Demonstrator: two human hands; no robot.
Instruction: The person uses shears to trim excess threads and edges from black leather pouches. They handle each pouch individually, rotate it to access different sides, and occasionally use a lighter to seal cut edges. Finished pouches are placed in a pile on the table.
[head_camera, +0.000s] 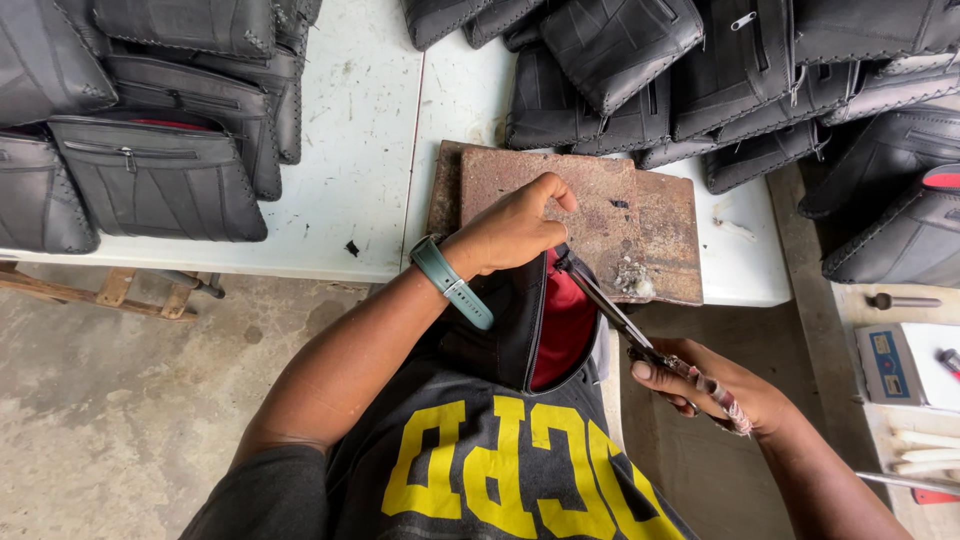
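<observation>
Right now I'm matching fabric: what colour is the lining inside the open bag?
Red, seen inside the open black bag in the head view.

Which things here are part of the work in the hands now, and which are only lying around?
In use:
left hand
right hand
black bag with red lining
pliers
brown board

Lying about:
stacked black bags
more black bags
white table
small metal tool

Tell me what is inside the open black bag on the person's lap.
The black bag gapes open, showing red lining. The scissors in the right hand reach its rim; the left hand covers the top edge. Any contents are hidden.
</observation>
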